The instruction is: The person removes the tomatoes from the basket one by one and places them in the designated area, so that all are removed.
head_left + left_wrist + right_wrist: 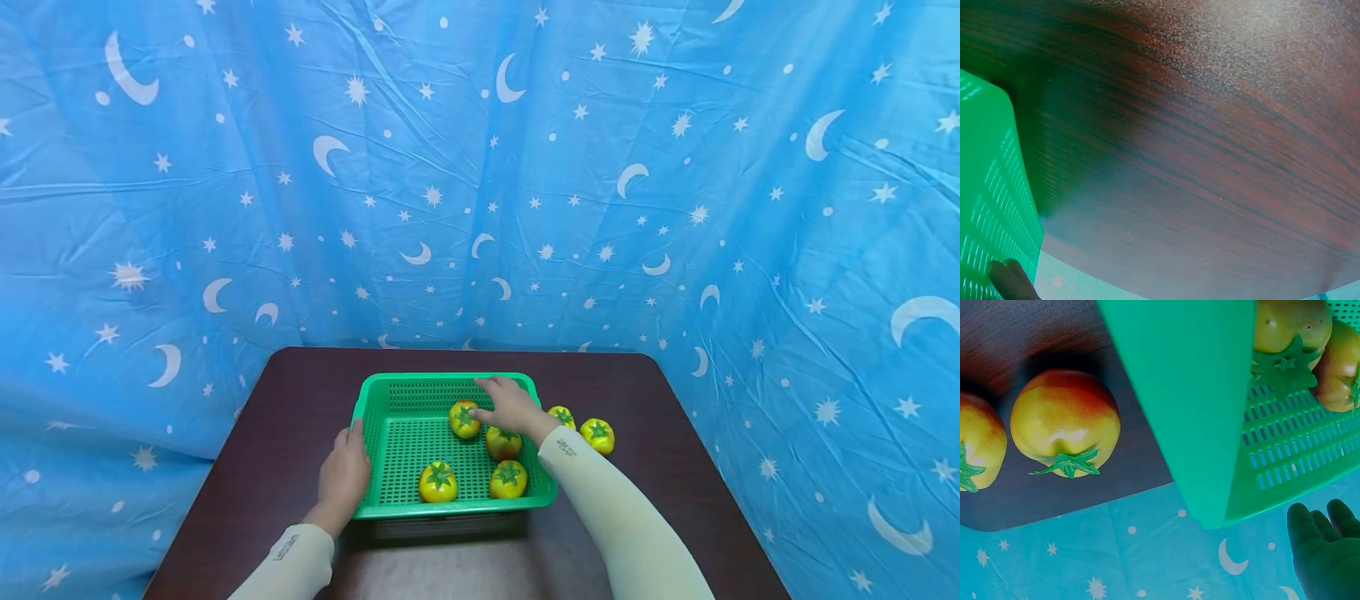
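Note:
A green plastic basket (pixel 393 450) with slotted walls stands on the table. My left hand (pixel 345 473) holds its left side, thumb at the rim; in the left wrist view two fingertips (pixel 1007 278) lie against the slotted wall. My right hand (pixel 513 407) is over the basket's right side, fingers extended and holding nothing. Just below it are a yellow-red tomato (pixel 464 419) and another tomato (pixel 503 444), partly covered by the hand. Toward the basket's front lie a tomato (pixel 438 482) at the middle and a tomato (pixel 508 479) in the right corner.
Outside the basket, to its right, a tomato (pixel 561 416) sits partly behind the right sleeve, with another tomato (pixel 597 436) beside it. The dark wooden table (pixel 300 417) has a blue curtain (pixel 450 208) with moons and stars behind it and along its sides.

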`<state>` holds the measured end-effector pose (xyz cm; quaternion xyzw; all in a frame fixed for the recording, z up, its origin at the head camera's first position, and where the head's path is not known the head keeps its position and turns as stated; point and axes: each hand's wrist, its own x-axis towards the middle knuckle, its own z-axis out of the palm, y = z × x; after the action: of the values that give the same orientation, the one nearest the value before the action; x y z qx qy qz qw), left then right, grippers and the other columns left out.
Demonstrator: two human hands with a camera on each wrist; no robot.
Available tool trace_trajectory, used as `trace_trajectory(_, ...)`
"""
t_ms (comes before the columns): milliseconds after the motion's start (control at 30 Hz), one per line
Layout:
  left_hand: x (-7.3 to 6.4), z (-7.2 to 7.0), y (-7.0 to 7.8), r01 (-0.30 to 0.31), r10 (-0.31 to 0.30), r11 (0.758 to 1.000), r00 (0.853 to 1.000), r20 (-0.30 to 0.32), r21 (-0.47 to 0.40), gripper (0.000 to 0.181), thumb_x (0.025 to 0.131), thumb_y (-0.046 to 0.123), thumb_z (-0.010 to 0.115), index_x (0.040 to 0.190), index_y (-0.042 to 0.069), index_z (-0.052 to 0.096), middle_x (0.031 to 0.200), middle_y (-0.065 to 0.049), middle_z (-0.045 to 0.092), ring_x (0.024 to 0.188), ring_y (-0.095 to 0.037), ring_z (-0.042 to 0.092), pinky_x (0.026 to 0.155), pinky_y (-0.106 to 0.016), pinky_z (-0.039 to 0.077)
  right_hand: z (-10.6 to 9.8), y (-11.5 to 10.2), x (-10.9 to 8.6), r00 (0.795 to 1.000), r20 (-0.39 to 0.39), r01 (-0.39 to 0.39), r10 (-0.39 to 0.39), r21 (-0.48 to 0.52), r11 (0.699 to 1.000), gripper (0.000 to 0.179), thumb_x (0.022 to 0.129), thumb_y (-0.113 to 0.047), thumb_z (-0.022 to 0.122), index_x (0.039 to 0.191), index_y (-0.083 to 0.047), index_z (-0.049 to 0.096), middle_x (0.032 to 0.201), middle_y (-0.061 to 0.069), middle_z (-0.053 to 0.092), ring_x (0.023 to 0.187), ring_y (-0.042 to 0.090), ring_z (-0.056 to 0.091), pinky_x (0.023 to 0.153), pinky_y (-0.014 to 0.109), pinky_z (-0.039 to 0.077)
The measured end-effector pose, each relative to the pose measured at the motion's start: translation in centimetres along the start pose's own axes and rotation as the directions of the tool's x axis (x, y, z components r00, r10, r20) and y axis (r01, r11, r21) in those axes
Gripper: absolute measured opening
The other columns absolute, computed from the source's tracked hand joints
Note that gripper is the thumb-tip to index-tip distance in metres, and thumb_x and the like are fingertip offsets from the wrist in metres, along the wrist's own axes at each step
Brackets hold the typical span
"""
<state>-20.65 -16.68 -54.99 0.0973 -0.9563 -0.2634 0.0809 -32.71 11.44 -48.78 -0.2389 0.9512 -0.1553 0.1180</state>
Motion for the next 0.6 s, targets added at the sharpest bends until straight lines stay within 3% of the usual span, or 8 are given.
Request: trace_trajectory(600,0.08,0.17,-0.07,0.023,-0.023,1.000,1.000,0.018,0.002,0.058,0.103,0.006,0.045,0.157,-0.001,0.024,0.142,-0.031,0.046,0.114,-0.044,0.061,0.095,-0.060,0.051,1.04,0.07,-0.16,0.999,0.022,-0.027,0.027,-0.033,0.999,0.073,0.096,-0.047,0.063,0.157,-0.017,0.035,0.161,0.015,0.036,0.150,0.036,0.032,0.118,0.056,0.036)
